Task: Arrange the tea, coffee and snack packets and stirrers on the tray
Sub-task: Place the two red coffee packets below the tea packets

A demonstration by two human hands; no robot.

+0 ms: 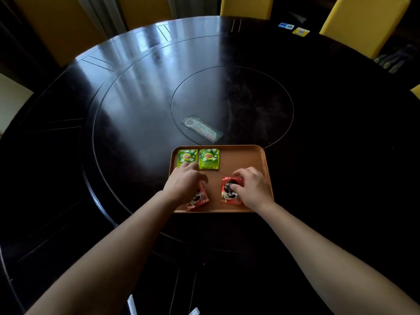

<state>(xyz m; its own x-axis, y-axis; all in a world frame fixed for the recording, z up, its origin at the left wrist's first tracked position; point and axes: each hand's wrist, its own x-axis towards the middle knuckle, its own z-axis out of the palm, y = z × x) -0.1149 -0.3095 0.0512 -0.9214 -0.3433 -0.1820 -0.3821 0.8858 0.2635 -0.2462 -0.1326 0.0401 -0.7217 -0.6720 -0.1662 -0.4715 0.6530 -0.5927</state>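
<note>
An orange tray [247,156] lies on the dark round table. Two green tea packets [187,156] [209,158] sit side by side in its far left corner. At the tray's near left lies a tilted red coffee packet [197,200], half hidden under my left hand [185,181], whose fingers rest on it and reach the left tea packet. A second red coffee packet [229,192] lies near the tray's middle, with the fingers of my right hand [252,189] pinching its right edge. No stirrers are visible on the tray.
A clear plastic-wrapped packet [201,129] lies on the table beyond the tray. Two white wrapped items [131,305] [194,311] lie at the table's near edge. Yellow chairs [361,21] stand around the far side, with small blue and yellow cards [300,31] at the back right.
</note>
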